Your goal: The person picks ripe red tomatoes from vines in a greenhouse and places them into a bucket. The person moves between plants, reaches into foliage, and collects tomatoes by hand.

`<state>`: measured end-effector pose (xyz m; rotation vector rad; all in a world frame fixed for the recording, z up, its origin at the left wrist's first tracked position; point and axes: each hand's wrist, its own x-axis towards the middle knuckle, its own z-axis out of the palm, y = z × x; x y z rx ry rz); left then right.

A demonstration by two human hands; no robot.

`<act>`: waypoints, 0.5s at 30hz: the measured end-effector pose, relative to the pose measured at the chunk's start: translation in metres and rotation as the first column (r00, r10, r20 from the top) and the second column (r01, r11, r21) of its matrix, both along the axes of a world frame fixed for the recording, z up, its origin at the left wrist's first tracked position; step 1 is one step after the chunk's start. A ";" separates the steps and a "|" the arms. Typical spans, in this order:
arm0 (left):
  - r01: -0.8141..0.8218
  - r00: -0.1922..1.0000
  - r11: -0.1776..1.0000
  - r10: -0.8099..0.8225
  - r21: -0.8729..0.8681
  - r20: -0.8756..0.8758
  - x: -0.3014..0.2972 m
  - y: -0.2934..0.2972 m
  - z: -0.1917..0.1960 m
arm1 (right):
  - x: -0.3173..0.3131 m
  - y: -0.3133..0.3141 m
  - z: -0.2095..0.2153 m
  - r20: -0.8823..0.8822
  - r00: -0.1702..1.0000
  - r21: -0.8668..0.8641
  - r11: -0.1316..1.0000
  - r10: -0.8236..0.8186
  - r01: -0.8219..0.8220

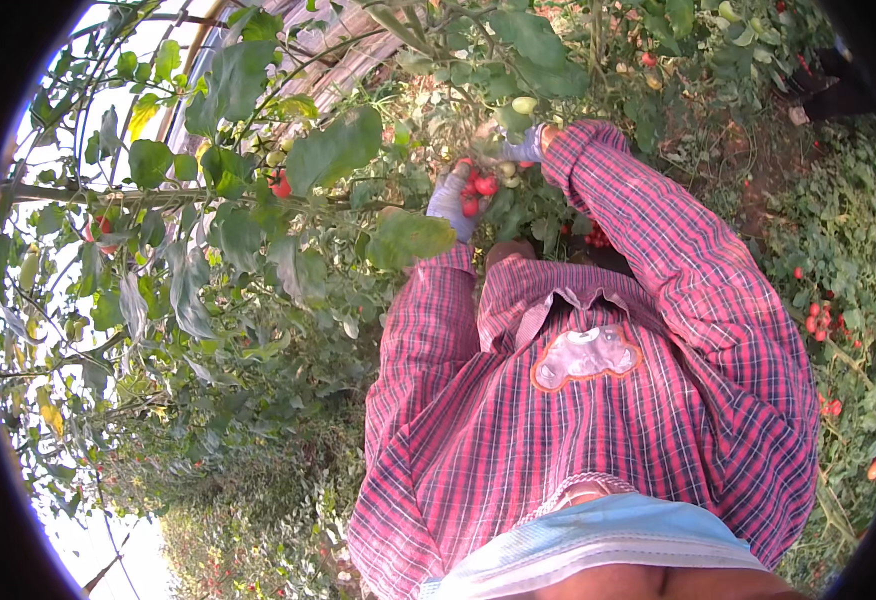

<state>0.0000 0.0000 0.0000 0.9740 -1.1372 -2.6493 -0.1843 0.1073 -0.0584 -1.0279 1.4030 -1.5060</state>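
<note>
My left hand (pixel 451 208), in a pale glove, is closed around a small bunch of red tomatoes (pixel 478 187). Just to the right and slightly farther off, my right hand (pixel 526 147), gloved too, reaches in among the stems beside the bunch. Its fingertips are blurred against the foliage, so their grip cannot be made out. A few paler, unripe tomatoes (pixel 507 171) hang between the two hands. Below my right forearm, more red tomatoes (pixel 596 237) show in a dark spot, partly hidden by my sleeve.
Leafy tomato vines (pixel 248 200) crowd the left, some large leaves close to my left hand. A green tomato (pixel 524 105) hangs beyond my right hand. Red tomatoes (pixel 820 322) dot plants at right. Something dark (pixel 833 95), perhaps a person's leg, is at the far right.
</note>
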 end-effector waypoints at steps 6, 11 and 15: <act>-0.013 0.997 0.997 0.018 -0.072 0.078 -0.001 -0.004 0.014 | 0.003 -0.012 -0.011 -0.006 1.000 0.094 0.995 -0.027 0.028; -0.157 0.976 0.967 0.183 -0.201 0.115 -0.015 0.026 0.006 | 0.005 -0.034 -0.002 -0.683 0.707 0.422 0.889 0.182 0.179; -0.132 0.978 0.981 0.152 -0.144 0.140 -0.015 0.020 -0.024 | 0.016 -0.036 0.008 -0.786 0.575 0.476 0.814 0.225 0.333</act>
